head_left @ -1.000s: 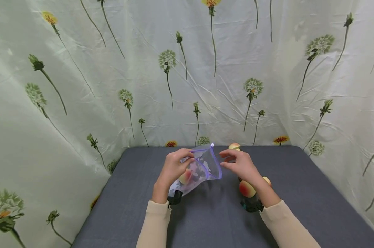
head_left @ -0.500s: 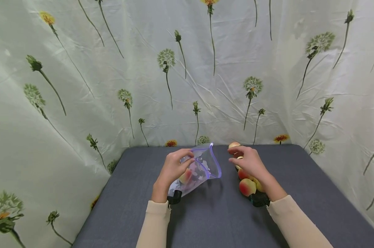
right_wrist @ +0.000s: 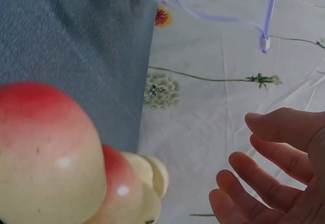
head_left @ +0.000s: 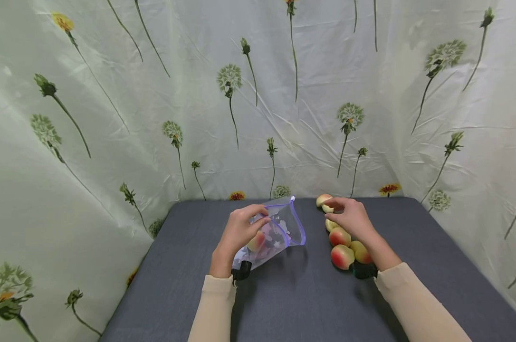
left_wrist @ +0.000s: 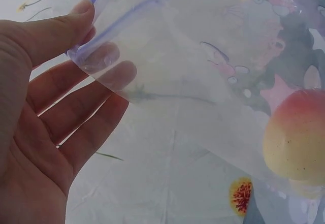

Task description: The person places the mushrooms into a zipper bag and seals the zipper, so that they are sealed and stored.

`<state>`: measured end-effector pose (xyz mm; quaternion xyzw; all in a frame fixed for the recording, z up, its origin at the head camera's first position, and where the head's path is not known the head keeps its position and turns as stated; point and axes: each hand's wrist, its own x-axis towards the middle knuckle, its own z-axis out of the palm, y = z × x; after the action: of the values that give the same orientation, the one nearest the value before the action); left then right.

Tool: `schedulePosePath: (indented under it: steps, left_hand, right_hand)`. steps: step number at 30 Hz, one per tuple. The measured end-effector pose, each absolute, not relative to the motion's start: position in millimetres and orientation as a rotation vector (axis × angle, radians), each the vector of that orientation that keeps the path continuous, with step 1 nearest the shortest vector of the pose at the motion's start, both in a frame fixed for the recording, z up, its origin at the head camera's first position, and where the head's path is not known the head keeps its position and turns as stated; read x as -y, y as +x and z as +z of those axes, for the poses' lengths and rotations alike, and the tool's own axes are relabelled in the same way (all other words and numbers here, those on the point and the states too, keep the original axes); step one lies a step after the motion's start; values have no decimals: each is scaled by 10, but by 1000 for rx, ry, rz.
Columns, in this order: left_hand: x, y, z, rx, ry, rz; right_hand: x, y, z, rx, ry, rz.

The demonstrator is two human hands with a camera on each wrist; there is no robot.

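Soft, diffuse light; gentle shadows on the table (head_left: 296, 294).
Creases in the curtain (head_left: 275, 99) gleam, the nearest fruit (right_wrist: 48, 150) glints (one small white spot), and the view through the bag (left_wrist: 172, 66) is hazy.

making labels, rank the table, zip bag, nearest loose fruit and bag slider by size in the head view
1. Table
2. Zip bag
3. Nearest loose fruit
4. Bag slider

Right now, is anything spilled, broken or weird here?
Nothing stands out. The clear bag tilts sideways, but the left hand pinches its rim, and a fruit shows inside. The loose fruits rest on the table; I see no spill or damage.
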<state>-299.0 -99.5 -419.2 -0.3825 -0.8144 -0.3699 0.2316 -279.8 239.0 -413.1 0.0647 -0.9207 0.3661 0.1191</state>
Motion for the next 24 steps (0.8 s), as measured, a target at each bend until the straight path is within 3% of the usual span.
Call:
schedulePosePath:
  steps: [24]
  left_hand:
    - [985,-3013,-4220,2227,-1052,-1021]
  right_hand:
    - [-2710,-2903,-4346,2810,78,1026]
